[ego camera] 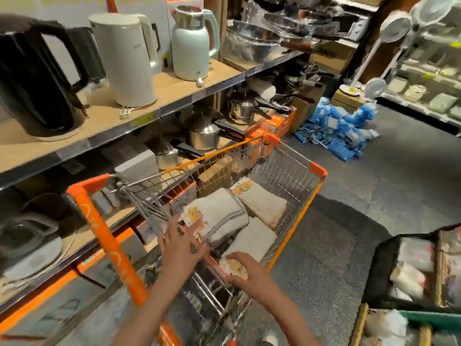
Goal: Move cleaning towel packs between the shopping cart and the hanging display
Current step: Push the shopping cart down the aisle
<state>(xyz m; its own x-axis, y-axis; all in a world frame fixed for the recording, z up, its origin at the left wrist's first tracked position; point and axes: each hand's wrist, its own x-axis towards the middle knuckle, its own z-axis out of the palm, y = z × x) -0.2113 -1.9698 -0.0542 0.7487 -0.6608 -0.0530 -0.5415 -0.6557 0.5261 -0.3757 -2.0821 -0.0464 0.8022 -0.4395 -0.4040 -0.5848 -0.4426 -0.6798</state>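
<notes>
A wire shopping cart [294, 181] with orange trim stands in front of me. Inside lie several grey and beige cleaning towel packs with yellow labels: one grey pack [219, 213] at the left, a beige one [264, 201] further back, another [252, 239] nearer me. My left hand [182, 242] hovers with spread fingers over the near left of the basket, by the grey pack's label. My right hand [245, 272] reaches over the near pack's yellow label [234, 267], fingers curved around its edge. No hanging display is in view.
Shelves on the left hold kettles [127, 58] above, steel pots [242, 108] below. The cart's orange handle [109, 243] is at my left. A pile of blue packs [336, 131] lies on the floor ahead. Bins of goods [419, 265] stand at the right.
</notes>
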